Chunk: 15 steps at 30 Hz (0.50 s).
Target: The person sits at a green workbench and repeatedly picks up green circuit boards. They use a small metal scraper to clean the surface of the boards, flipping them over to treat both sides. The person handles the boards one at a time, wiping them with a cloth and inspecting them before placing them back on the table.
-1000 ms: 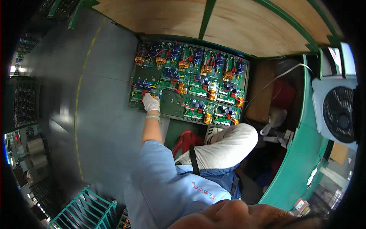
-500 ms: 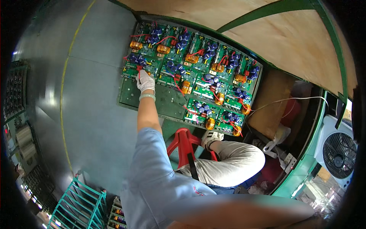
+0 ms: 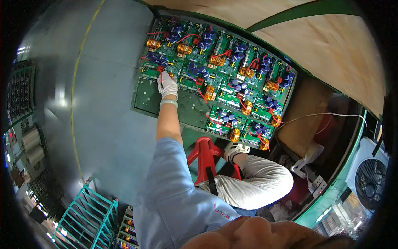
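My left hand [image 3: 168, 86], in a white glove with a pale bangle at the wrist, reaches to the left end of a large shallow tray [image 3: 143, 97]. Its fingers are closed at the near edge of a green circuit board [image 3: 150, 73], beside the board's red part and copper-orange coil. The fingertips are partly hidden by the hand itself. More circuit boards [image 3: 217, 93] fill most of the tray in rows, with blue capacitors, orange coils and loose red wires. My right hand is out of view.
A red plastic stool [image 3: 203, 155] and my bent leg [image 3: 257, 182] are just below the tray. A teal wire rack [image 3: 89, 218] stands at lower left. Wooden panels [image 3: 319, 50] rise beyond the tray. A fan [image 3: 370, 176] and a power strip [image 3: 318, 186] are at right.
The whole scene has shifted slightly right in the picture as my head moved. My left hand stays at the same circuit board.
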### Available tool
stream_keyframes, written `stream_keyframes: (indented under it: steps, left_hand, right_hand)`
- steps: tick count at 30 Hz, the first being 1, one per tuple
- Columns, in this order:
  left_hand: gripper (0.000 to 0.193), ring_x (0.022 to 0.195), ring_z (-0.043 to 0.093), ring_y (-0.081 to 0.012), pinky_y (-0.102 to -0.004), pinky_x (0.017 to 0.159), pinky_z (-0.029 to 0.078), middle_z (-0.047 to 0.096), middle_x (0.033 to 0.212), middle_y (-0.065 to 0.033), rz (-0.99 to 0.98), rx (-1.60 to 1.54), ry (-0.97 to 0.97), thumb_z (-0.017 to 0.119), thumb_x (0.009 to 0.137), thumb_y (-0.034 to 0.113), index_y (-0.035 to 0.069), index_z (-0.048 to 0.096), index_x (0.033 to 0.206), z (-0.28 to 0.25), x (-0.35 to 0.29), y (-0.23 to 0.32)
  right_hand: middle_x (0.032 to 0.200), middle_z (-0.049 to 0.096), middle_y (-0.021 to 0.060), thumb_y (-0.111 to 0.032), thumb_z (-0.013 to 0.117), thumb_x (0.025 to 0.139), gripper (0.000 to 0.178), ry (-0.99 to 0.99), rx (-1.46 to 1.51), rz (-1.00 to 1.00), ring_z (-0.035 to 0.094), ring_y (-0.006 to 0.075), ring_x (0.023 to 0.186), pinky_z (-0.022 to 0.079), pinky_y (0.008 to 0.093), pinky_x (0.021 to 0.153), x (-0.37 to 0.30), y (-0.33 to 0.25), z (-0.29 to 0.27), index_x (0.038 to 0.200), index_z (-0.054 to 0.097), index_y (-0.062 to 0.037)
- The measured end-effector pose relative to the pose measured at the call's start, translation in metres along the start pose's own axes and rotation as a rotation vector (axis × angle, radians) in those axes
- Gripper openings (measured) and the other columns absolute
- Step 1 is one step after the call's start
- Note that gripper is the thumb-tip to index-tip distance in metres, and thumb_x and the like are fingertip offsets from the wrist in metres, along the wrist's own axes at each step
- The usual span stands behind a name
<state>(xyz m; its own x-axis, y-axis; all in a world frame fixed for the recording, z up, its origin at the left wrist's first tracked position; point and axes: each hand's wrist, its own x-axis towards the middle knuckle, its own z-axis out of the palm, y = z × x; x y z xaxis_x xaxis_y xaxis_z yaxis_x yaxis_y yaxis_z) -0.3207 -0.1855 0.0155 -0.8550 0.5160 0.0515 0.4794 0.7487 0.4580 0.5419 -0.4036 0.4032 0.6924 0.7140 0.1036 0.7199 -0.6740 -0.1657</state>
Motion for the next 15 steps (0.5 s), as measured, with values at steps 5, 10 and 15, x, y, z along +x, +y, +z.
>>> stream_keyframes:
  steps: [5,10,15]
  left_hand:
    - [0.042,0.099,0.061,-0.0381,-0.0494,0.086,0.049,0.065,0.099,-0.0178,0.060,0.025,0.011,0.079,0.076,0.027,0.004,0.060,0.106,0.003,-0.001,-0.001]
    - [0.045,0.097,0.062,-0.0371,-0.0488,0.086,0.050,0.066,0.099,-0.0160,0.071,0.027,-0.018,0.080,0.076,0.031,0.006,0.059,0.108,0.012,0.003,-0.015]
    - [0.047,0.100,0.063,-0.0356,-0.0477,0.087,0.051,0.066,0.101,-0.0149,0.071,0.078,-0.033,0.079,0.077,0.035,0.008,0.058,0.110,0.016,0.001,-0.022]
  right_hand:
    - [0.109,0.050,0.0085,-0.027,0.048,0.100,0.033,0.010,-0.025,0.006,0.047,0.0188,0.093,0.036,0.0308,0.078,-0.007,0.009,-0.002,0.124,0.051,-0.0038]
    - [0.115,0.050,0.0097,-0.027,0.047,0.101,0.035,0.012,-0.045,0.004,0.048,0.0202,0.099,0.036,0.0315,0.083,-0.013,0.018,-0.002,0.127,0.051,-0.0033]
    - [0.121,0.050,0.0110,-0.026,0.045,0.101,0.037,0.023,-0.064,0.011,0.048,0.0216,0.104,0.036,0.0323,0.087,-0.029,0.031,-0.001,0.130,0.050,-0.0027]
